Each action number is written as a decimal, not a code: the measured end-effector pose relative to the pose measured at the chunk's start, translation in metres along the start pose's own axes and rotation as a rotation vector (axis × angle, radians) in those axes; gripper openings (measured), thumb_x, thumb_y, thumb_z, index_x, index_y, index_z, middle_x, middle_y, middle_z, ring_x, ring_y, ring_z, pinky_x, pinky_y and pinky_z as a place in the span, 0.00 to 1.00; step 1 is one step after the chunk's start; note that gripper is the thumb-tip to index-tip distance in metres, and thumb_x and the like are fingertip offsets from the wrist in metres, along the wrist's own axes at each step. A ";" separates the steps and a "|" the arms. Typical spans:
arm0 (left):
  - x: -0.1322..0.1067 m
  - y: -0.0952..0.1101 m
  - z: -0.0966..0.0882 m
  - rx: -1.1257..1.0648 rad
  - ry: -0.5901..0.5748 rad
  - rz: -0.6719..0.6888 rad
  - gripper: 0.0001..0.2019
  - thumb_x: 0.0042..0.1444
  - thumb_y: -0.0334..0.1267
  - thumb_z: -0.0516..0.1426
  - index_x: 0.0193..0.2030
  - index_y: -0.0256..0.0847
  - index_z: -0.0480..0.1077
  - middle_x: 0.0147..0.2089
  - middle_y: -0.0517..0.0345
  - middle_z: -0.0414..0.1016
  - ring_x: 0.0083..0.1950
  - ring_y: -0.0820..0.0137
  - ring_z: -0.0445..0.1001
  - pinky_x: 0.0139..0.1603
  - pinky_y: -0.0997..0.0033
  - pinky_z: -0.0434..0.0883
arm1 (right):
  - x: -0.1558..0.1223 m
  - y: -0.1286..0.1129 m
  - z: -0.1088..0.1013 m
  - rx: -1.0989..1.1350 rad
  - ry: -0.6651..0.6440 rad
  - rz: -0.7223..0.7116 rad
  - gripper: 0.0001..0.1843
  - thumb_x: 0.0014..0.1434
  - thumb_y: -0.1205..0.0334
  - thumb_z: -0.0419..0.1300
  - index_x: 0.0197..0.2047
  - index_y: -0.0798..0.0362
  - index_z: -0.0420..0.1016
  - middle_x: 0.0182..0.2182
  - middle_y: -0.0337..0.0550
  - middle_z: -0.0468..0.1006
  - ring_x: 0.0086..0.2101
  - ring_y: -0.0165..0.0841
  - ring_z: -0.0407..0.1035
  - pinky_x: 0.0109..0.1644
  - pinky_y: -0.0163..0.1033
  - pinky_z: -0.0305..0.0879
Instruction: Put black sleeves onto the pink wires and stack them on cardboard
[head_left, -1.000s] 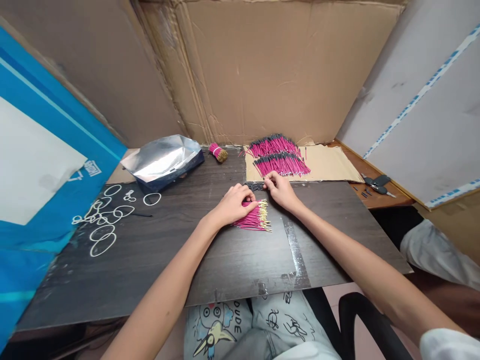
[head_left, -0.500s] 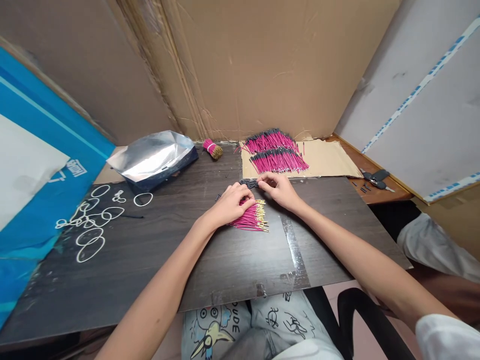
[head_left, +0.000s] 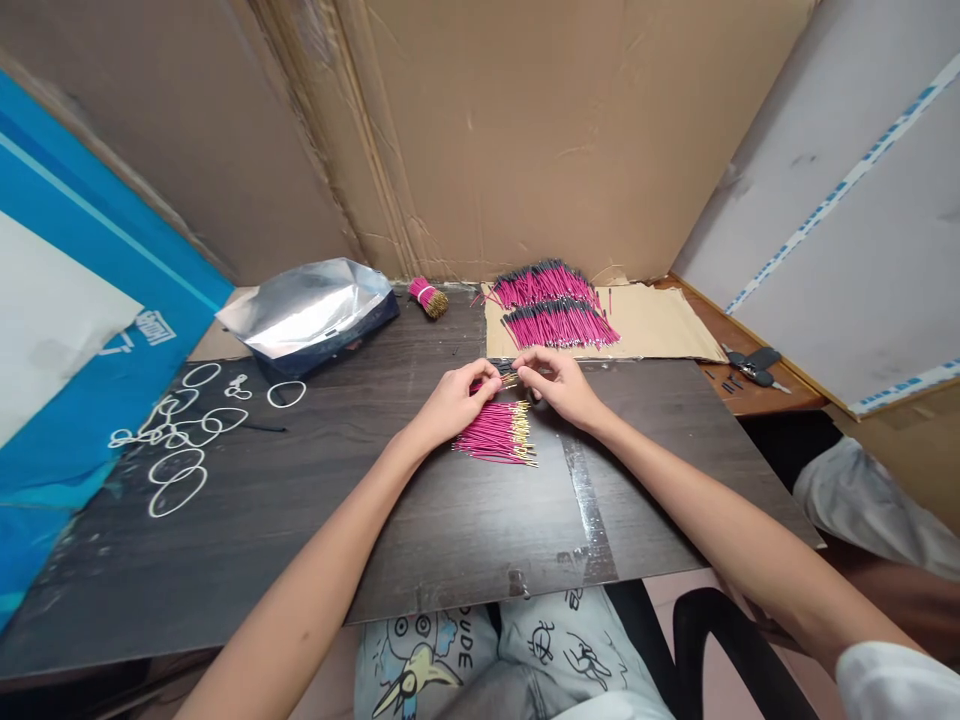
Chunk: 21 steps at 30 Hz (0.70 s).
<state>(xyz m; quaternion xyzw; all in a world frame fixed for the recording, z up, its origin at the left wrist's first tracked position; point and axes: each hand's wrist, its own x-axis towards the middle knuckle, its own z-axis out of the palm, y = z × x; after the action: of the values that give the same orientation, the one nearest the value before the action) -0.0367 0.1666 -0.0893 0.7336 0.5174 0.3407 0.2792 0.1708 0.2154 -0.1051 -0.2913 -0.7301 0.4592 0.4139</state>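
Observation:
My left hand [head_left: 463, 396] is closed in a pinch around a few pink wires [head_left: 475, 384], whose gold ends point toward my right hand. My right hand [head_left: 556, 384] has thumb and index finger together beside those gold ends. Whatever is in its fingertips is too small to make out. Just behind the fingertips lie small black sleeves [head_left: 505, 367], mostly covered by the hands. Below my left hand, a row of pink wires [head_left: 491, 434] lies flat on the dark table [head_left: 442, 520], gold ends to the right.
On a cardboard sheet [head_left: 667, 320] lie two rows of pink wires with black ends [head_left: 559, 322]. A banded wire bundle [head_left: 429, 297] and a silver bag [head_left: 315, 310] stand farther left. White rubber bands [head_left: 178, 468] are scattered at left. Wire cutters [head_left: 754, 366] lie at far right.
My left hand has lifted slightly up and left off the row, now with a few pink wires in its fingers. My right hand has stayed close to the black sleeves.

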 end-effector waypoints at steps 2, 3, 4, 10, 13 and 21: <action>0.001 0.000 0.000 -0.038 0.004 0.002 0.10 0.65 0.43 0.55 0.40 0.40 0.72 0.37 0.59 0.77 0.38 0.68 0.73 0.44 0.68 0.67 | 0.000 0.001 0.000 -0.006 -0.013 0.003 0.11 0.64 0.54 0.62 0.43 0.52 0.76 0.33 0.39 0.75 0.29 0.30 0.66 0.34 0.36 0.63; 0.001 -0.001 0.000 -0.052 0.005 0.003 0.10 0.65 0.43 0.56 0.40 0.40 0.73 0.38 0.59 0.78 0.39 0.68 0.73 0.45 0.68 0.67 | 0.000 0.001 0.001 -0.016 -0.019 0.002 0.11 0.64 0.54 0.62 0.43 0.52 0.76 0.33 0.40 0.75 0.29 0.30 0.66 0.34 0.36 0.63; 0.001 -0.002 0.000 -0.063 0.005 0.003 0.10 0.64 0.43 0.57 0.40 0.40 0.74 0.38 0.58 0.78 0.40 0.67 0.74 0.46 0.68 0.68 | 0.000 0.001 0.001 -0.027 -0.025 0.001 0.11 0.64 0.54 0.62 0.43 0.52 0.76 0.33 0.40 0.75 0.30 0.30 0.67 0.34 0.36 0.64; 0.003 -0.005 -0.001 -0.057 -0.006 -0.027 0.11 0.63 0.45 0.58 0.42 0.40 0.78 0.41 0.57 0.82 0.42 0.66 0.76 0.48 0.66 0.69 | 0.000 0.002 0.001 -0.049 -0.034 0.000 0.11 0.64 0.54 0.62 0.43 0.52 0.76 0.34 0.42 0.76 0.33 0.32 0.69 0.35 0.37 0.65; 0.002 -0.003 -0.002 0.023 -0.012 -0.036 0.12 0.63 0.45 0.57 0.41 0.41 0.79 0.40 0.57 0.83 0.40 0.66 0.76 0.45 0.67 0.67 | -0.001 0.002 0.001 -0.041 -0.038 -0.005 0.11 0.64 0.54 0.62 0.43 0.52 0.76 0.35 0.42 0.76 0.34 0.32 0.69 0.36 0.37 0.66; 0.000 0.005 -0.002 0.094 -0.012 0.014 0.14 0.66 0.43 0.53 0.33 0.39 0.73 0.31 0.60 0.75 0.31 0.70 0.67 0.37 0.70 0.62 | 0.000 0.000 -0.001 0.004 0.033 0.015 0.11 0.63 0.53 0.62 0.42 0.52 0.75 0.31 0.39 0.74 0.28 0.30 0.66 0.28 0.35 0.64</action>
<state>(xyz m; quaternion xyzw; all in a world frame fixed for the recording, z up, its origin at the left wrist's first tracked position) -0.0354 0.1651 -0.0844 0.7515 0.5261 0.3137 0.2451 0.1719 0.2154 -0.1045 -0.3031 -0.7201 0.4589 0.4230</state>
